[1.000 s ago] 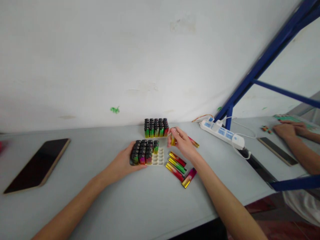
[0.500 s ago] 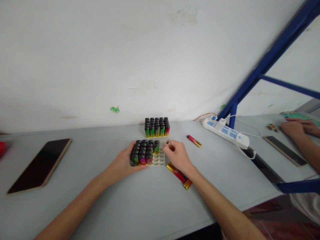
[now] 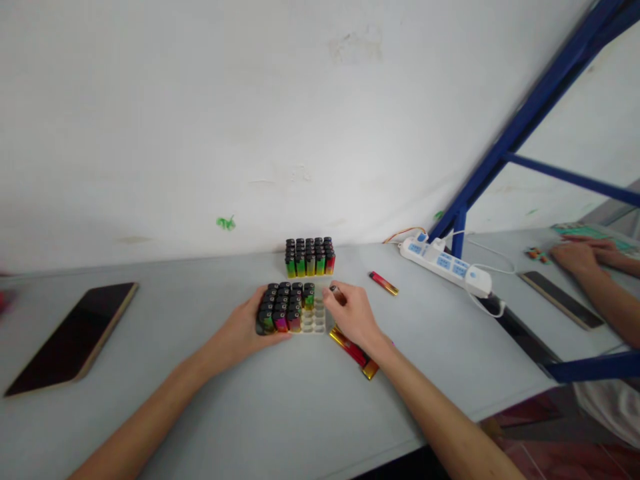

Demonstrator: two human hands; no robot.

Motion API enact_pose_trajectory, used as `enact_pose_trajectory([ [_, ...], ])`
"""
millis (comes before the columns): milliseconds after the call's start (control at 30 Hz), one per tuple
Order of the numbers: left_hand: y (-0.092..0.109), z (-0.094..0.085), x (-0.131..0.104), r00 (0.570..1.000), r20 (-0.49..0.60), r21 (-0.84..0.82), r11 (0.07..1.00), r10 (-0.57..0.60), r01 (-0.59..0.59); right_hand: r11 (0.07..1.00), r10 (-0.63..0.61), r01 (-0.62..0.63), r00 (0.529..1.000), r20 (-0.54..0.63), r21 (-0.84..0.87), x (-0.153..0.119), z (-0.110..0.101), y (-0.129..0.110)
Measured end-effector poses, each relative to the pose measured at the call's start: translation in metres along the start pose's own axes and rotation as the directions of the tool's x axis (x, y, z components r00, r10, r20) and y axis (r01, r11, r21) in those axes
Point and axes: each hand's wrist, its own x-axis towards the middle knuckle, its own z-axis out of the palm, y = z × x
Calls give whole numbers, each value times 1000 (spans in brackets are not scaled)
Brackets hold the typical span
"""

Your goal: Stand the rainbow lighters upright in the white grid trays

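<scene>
The right hand (image 3: 353, 316) covers most of the small lighter with black cap (image 3: 336, 293) in its fingers, so the lighter's body cannot be seen. It also hides part of the loose red and gold lighters (image 3: 356, 349) lying on the grey desk (image 3: 280, 407). The left hand (image 3: 243, 327) hides the near left corner of the white plastic tray (image 3: 314, 321). A co-worker's hands (image 3: 583, 254) are cut by the right edge.

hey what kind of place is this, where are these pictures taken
Probably a small workshop packing bench. A tray partly filled with upright lighters sits between the left hand and right hand, a full tray stands behind it, and another person's hands work nearby.
</scene>
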Motion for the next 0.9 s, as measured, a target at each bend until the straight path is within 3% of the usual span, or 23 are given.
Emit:
enact_pose_trajectory([
  [300,2,-1,0,1000,9,10,1000,-13,13,1000,-28,28,999,31,3,-1,-2,0],
  [600,-1,0,-1,1000,-7,-4,1000,5,-5,944,-268,283,958,105,-170,0,-15,3],
  [733,-2,0,-1,1000,-14,16,1000,3,-3,954,-194,236,956,221,-183,1,-21,7],
  [900,2,0,-2,1000,-8,-1,1000,-1,1,965,-172,217,946,273,-147,1,-19,15],
])
